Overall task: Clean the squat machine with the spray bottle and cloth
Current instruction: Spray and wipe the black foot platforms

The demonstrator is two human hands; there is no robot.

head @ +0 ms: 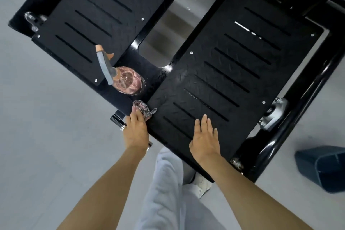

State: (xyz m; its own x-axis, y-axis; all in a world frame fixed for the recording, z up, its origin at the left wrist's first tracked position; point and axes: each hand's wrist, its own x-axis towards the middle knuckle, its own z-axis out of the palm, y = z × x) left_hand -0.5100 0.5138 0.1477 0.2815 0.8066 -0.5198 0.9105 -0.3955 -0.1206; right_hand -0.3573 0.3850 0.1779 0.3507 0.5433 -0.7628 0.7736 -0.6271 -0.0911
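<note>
Left hand (136, 130) round cloth (144, 108); right hand (205, 141) on footplate (233, 58)

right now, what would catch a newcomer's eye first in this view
The squat machine's two black slotted foot plates fill the view. A pinkish clear spray bottle stands between them, close to the near edge. Just below it the left hand is on a bunched cloth, and the right hand lies flat on the right plate.
</note>
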